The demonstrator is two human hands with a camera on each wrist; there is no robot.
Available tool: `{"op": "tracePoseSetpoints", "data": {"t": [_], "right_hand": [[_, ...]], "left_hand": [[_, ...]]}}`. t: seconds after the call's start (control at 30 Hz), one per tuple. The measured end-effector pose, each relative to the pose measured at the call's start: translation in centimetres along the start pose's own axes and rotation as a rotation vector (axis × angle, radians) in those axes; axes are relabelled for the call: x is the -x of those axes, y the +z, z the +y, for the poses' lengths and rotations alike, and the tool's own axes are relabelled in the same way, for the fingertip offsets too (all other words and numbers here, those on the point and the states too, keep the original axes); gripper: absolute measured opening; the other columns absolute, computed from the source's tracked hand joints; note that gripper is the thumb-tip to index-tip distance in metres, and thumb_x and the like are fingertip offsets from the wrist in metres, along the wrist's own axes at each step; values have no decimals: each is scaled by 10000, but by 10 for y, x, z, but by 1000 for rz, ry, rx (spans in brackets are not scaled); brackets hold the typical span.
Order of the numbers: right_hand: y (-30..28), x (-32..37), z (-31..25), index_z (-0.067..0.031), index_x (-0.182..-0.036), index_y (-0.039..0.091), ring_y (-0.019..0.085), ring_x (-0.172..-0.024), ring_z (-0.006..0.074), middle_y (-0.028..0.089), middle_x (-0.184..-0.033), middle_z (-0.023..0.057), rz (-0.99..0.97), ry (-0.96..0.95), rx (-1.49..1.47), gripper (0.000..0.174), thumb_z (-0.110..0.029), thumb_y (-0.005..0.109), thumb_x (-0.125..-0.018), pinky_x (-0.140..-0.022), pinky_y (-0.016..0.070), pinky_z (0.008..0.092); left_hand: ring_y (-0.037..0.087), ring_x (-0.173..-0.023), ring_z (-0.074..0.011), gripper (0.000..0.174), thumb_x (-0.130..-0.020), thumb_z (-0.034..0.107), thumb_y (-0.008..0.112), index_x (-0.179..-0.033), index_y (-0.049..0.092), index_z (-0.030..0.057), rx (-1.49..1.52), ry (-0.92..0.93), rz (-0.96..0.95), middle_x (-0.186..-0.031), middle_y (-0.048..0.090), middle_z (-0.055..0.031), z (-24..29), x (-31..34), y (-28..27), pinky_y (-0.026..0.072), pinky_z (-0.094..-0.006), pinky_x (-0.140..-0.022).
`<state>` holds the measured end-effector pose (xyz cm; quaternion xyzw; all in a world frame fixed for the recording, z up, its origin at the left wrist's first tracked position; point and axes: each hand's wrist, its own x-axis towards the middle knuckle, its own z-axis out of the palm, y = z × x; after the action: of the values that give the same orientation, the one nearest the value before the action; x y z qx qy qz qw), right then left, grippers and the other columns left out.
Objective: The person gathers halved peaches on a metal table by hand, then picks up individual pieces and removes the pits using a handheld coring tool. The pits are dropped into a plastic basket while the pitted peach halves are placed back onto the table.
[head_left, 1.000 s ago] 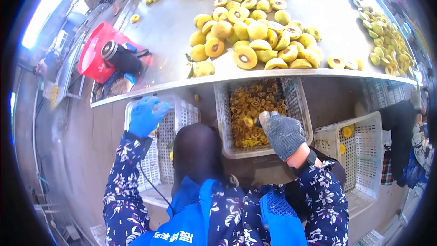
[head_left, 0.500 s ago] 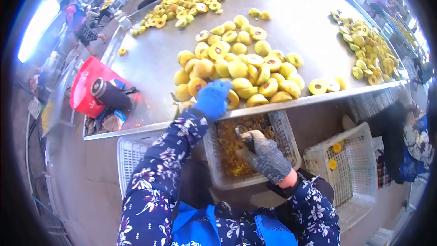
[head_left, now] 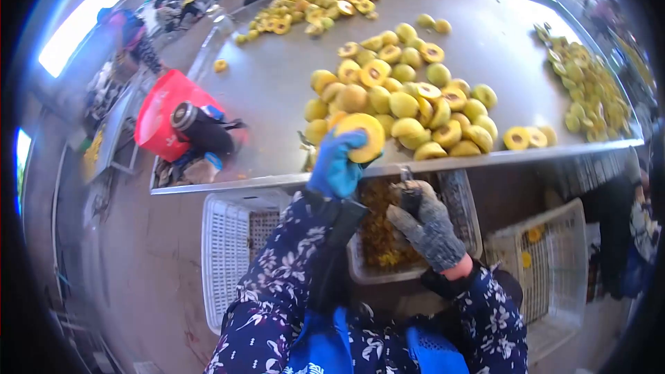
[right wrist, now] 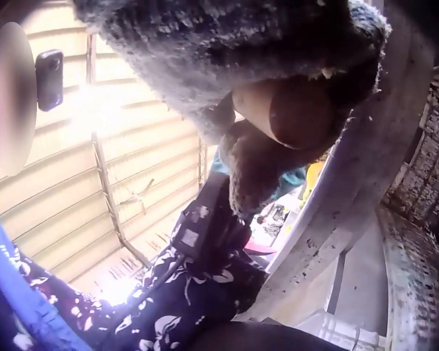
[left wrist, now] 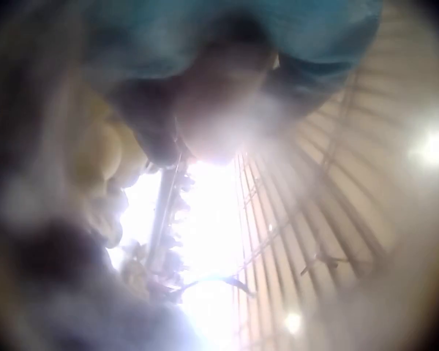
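My left hand [head_left: 336, 170], in a blue glove, holds a yellow peach half [head_left: 368, 140] just above the table's front edge, its cut face turned up. In the left wrist view the blue glove [left wrist: 143, 40] is blurred and the fruit's details are lost. My right hand [head_left: 435, 232], in a grey knitted glove, grips a hand tool [head_left: 410, 199] with a metal tip over the crate of scraps. The tool's rounded handle end [right wrist: 300, 113] pokes out of the fist in the right wrist view. Behind the left hand lies a pile of peach halves [head_left: 405, 105].
A crate [head_left: 355, 260] with brown-yellow scraps stands under the metal table's edge [head_left: 277, 181]. White crates stand at left [head_left: 223, 263] and right [head_left: 554, 270]. A red bag [head_left: 156, 121] and black flask [head_left: 208, 131] sit at the table's left. More fruit piles lie farther off.
My left hand has gone from above the left crate to the pile, and now lifts a peach half back toward me. The right hand keeps its tool over the scraps crate.
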<state>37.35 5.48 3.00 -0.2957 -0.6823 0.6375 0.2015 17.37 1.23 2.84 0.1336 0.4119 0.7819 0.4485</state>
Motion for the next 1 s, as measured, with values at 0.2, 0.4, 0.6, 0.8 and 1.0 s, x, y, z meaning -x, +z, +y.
{"op": "tracePoseSetpoints", "data": {"t": [0.2, 0.4, 0.6, 0.8, 1.0], "right_hand": [[7, 1, -1, -70, -1138, 520, 657, -802, 313, 641, -923, 149, 41, -262, 191, 411, -192, 735, -810, -706, 505, 389], [9, -6, 5, -47, -1132, 525, 636, -860, 397, 638, -932, 189, 60, -250, 272, 397, -194, 722, -821, -702, 510, 424], [13, -9, 4, -40, -1140, 517, 616, -890, 424, 628, -961, 204, 60, -240, 314, 351, -180, 665, -854, -726, 502, 462], [18, -10, 7, -50, -1158, 501, 607, -906, 435, 617, -970, 219, 32, -193, 307, 332, -158, 630, -871, -736, 497, 472], [22, -3, 1, -62, -1153, 488, 601, -910, 446, 620, -960, 222, 33, -55, 287, 338, -159, 635, -864, -736, 498, 479]], "left_hand": [[609, -1023, -321, 478, -926, 288, 542, -1328, 466, 42, 102, -55, -71, -1177, 586, -182, -10, 25, 10, 564, -423, -803], [623, -995, -308, 588, -970, 489, 428, -1329, 463, 24, 21, 80, -88, -1136, 602, -183, -29, 29, 18, 560, -423, -765], [619, -954, -246, 504, -985, 384, 432, -1253, 502, -38, -155, 227, -105, -1083, 607, -147, -37, 36, 23, 518, -364, -848], [620, -922, -243, 448, -986, 333, 446, -1203, 515, -53, -169, 260, -134, -1060, 604, -143, -32, 43, 34, 515, -351, -842], [622, -883, -259, 408, -980, 306, 464, -1156, 526, -56, -202, 279, -126, -1033, 608, -170, -33, 50, 40, 522, -356, -809]]}}
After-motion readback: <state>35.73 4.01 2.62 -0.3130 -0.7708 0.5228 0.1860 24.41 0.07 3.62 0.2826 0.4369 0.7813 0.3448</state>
